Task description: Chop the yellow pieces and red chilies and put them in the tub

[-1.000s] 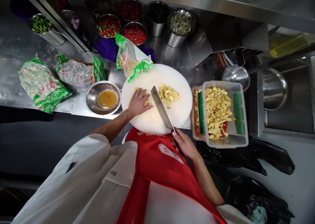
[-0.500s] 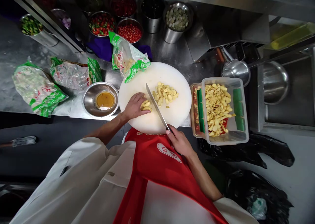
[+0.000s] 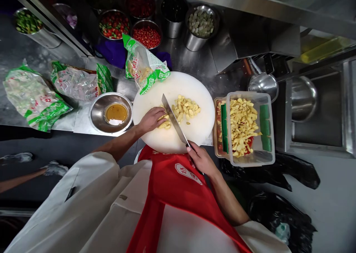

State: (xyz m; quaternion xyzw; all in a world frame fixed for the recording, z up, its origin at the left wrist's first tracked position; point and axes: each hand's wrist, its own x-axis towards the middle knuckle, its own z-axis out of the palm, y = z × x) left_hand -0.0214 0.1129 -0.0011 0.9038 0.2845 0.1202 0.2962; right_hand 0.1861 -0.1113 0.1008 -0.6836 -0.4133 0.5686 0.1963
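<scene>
On a round white cutting board (image 3: 155, 141), my left hand (image 3: 151, 120) has its fingers curled over pale yellow ginger pieces (image 3: 164, 125), pressing them to the board. My right hand (image 3: 202, 158) is closed round the handle of a kitchen knife (image 3: 175, 122). The long blade slants up and left, beside the ginger under my left fingers. Past the blade lies a small heap of cut ginger (image 3: 187, 107). A green and white plastic bag (image 3: 143, 63) with yellow pieces in it rests on the board's far left edge.
A steel bowl (image 3: 96, 115) with brown liquid stands left of the board, with filled bags (image 3: 36, 97) beyond. At right sits a clear plastic tub (image 3: 264, 158) of sliced ginger over something red. Steel pots (image 3: 194, 43) of chopped ingredients line the back. Another person's feet (image 3: 55, 168) show at lower left.
The view has shifted slightly, moving the surroundings a little left on the right side. My left fingers lie further over the ginger, closer to the blade. More of another person's feet shows at left.
</scene>
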